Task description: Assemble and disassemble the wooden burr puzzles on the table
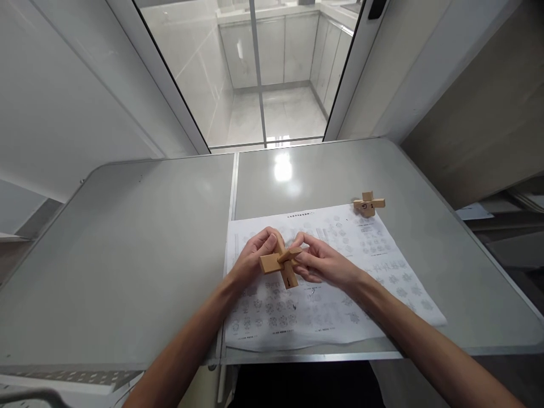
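Grasping one wooden cross (272, 263), already interlocked, in fingers of left hand (258, 249) and right hand (323, 262); second cross (368, 205), likewise joined, at paper's (340, 309) far corner; completeness unclear.

this looks like a home, in a spot beside a small kitchen (272, 56). behind the table (127, 255), a framed glass door (257, 71) looks onto pale fitted cabinets (301, 45) under a worktop (276, 12), with a tiled wall (191, 51) on the left and a light tiled floor (284, 110) below.
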The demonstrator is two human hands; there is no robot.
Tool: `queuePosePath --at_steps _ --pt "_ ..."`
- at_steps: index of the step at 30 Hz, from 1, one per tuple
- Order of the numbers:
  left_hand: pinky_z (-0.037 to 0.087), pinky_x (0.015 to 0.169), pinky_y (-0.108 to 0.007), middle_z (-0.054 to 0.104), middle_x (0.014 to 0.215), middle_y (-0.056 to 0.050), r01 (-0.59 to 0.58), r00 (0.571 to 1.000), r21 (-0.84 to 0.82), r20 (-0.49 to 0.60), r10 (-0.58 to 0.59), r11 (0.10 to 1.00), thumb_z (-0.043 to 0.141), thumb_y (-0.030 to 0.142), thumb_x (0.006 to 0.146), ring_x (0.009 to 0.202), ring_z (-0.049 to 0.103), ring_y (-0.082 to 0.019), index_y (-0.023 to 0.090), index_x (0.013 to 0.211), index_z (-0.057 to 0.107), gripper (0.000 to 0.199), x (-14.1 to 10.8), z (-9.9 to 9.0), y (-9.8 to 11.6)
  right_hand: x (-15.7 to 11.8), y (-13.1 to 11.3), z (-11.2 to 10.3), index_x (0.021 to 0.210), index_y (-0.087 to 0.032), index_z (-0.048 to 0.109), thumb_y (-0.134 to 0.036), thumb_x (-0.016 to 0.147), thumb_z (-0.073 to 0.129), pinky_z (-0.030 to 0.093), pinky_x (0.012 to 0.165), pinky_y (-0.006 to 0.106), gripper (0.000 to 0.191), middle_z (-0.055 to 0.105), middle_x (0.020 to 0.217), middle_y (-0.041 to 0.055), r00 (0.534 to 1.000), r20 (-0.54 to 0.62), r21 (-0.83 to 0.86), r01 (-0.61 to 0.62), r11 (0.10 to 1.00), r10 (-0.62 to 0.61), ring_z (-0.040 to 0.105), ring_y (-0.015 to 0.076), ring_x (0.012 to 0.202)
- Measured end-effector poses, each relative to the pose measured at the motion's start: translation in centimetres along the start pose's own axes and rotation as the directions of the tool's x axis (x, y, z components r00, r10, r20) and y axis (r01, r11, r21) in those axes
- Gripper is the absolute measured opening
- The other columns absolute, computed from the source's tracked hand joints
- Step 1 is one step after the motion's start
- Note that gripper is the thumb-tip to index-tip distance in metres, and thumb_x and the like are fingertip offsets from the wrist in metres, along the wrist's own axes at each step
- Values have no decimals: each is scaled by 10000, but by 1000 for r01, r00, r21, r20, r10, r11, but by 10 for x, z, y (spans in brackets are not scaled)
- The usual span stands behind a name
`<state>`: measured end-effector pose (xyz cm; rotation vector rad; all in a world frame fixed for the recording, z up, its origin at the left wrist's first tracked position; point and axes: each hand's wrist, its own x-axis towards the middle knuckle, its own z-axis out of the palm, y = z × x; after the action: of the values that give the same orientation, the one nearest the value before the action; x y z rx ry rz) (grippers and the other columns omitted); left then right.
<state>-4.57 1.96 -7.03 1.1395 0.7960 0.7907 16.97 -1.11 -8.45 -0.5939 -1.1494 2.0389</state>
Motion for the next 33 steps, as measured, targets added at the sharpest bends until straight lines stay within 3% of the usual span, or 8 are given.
queuePosePath --at_steps 6,10,13,17,21,24,27,33 --pt "416 653 -258 571 842 -11 57 998 -19 6 -57 998 663 695 960 692 515 -141 186 883 633 516 1 -1 -2 2 2 0 1046 -250 523 -494 1060 663 359 475 220 281 623 629 -88 1000 -20 29 15 999 -15 435 74 415" --pt "489 800 -287 647 1026 -63 -1 996 -133 -91 -12 991 669 613 994 898 612 -185 178 1053 703 440 5 2 -4 -12 -16 -6 1066 -230 589 -488 1045 675 413 518 248 272 583 568 -89 977 -214 -52 3 999 -14 470 102 446" --pt "484 809 -287 632 1030 -64 -54 990 -215 -139 24 975 703 562 984 881 582 -165 165 987 701 397 8 2 -5 -41 -35 -15 1116 -231 640 -474 1025 709 422 554 252 269 601 615 -67 879 -467 -213 -11 977 -92 520 116 521" --pt "472 776 -290 610 939 -45 -48 991 -238 -135 16 970 731 525 966 819 554 -152 159 958 689 369 9 1 -6 -93 -51 -29 1084 -242 671 -500 964 777 418 536 267 304 611 653 -40 710 -678 -322 -52 945 -192 495 129 538" --pt "468 780 -291 618 912 -37 -37 993 -226 -114 12 973 738 513 960 784 551 -142 156 958 683 361 8 0 -7 -133 -52 -47 967 -226 679 -502 857 876 416 500 240 357 594 655 -26 516 -821 -293 -11 956 -245 505 128 565" --pt "462 768 -288 612 899 -31 -40 994 -238 -109 15 970 737 511 959 771 550 -138 156 946 674 360 8 -2 -8 -146 -48 -61 996 -210 701 -529 802 909 438 496 223 427 626 681 -18 401 -878 -291 -18 956 -260 522 116 559" --pt "459 761 -287 605 892 -26 -40 994 -250 -108 13 968 746 500 952 765 550 -135 158 943 672 349 9 -4 -9 -147 -42 -74 979 -205 698 -564 744 928 451 484 215 487 638 661 -20 354 -893 -301 -15 953 -277 523 113 541" --pt "459 749 -288 608 877 -31 -40 993 -256 -120 10 966 766 488 934 766 554 -138 154 936 689 342 12 -5 -11 -134 -35 -85 960 -211 691 -607 810 865 406 441 189 458 655 667 -23 367 -857 -379 26 925 -361 511 98 508"
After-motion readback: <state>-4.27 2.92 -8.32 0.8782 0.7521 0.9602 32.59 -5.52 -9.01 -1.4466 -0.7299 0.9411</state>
